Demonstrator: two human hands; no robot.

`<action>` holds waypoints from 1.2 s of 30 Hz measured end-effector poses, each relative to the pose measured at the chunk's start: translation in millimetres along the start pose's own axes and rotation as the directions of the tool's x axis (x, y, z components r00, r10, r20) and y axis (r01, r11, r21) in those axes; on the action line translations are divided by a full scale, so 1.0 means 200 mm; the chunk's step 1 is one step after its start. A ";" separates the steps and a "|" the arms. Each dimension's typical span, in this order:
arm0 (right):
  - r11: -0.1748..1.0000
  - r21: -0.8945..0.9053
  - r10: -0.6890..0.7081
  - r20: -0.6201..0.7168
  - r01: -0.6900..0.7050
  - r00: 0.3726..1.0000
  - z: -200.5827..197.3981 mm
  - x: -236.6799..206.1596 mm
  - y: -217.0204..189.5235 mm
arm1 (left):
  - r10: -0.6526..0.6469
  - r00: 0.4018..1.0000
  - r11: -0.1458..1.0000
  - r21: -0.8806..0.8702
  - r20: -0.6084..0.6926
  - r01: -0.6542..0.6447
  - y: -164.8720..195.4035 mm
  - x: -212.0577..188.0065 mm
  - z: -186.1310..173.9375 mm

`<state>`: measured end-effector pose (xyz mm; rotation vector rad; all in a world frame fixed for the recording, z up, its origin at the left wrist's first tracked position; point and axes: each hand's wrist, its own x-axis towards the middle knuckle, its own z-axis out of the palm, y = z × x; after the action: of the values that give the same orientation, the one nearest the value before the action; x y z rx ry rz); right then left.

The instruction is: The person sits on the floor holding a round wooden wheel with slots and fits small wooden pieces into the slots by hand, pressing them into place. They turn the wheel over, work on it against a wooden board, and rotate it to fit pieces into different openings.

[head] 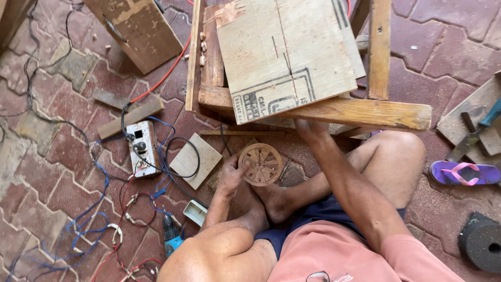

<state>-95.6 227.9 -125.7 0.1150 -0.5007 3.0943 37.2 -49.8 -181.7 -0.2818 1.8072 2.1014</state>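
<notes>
**Seated on the paving, a carved wooden disc in the left hand**

The person sits on the red brick floor (62, 151) with knees spread and bare feet drawn in. The left hand (233, 175) grips a round wooden disc (261, 164) by its left edge, fingers curled onto the rim; the disc faces upward, showing a ring and spoke-like cuts, and it sits just above the feet, below the front rail of a low wooden table (365, 112). The right hand (308, 128) reaches up to that front rail and its fingers disappear beneath the wood, so I cannot tell whether they are closed on anything.

On the table lies a plywood board (284, 52), tilted, with dark stencilled marks near its lower edge. Left of the disc, a small square wooden block (195, 159) rests on the floor with a black cable looped over it. Further left stands a white switch box (142, 146), fed by a tangle of red, blue and black wires (99, 209). A blue-bodied drill (171, 237) lies near the left knee. To the right are a purple sandal (464, 172) and a dark grinding wheel (482, 243).
</notes>
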 end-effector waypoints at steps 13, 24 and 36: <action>0.814 -0.579 -0.024 -0.110 -0.044 0.994 -0.04 0.08 0.03 | 0.001 0.999 0.996 -0.094 0.036 0.002 -0.02 -0.05 -0.01; 0.972 0.233 0.101 -0.284 -0.033 0.953 -0.01 0.08 0.04 | -0.038 0.999 0.999 0.025 -0.027 0.038 0.02 -0.07 -0.01; 0.949 0.314 0.129 -0.355 -0.012 0.926 -0.02 0.06 0.05 | -0.034 0.999 0.999 0.038 -0.033 0.035 0.01 -0.05 0.00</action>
<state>-108.3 218.9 -131.2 -0.4945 -0.0081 3.1204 46.1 -51.3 -176.4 -0.3363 1.8464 2.0473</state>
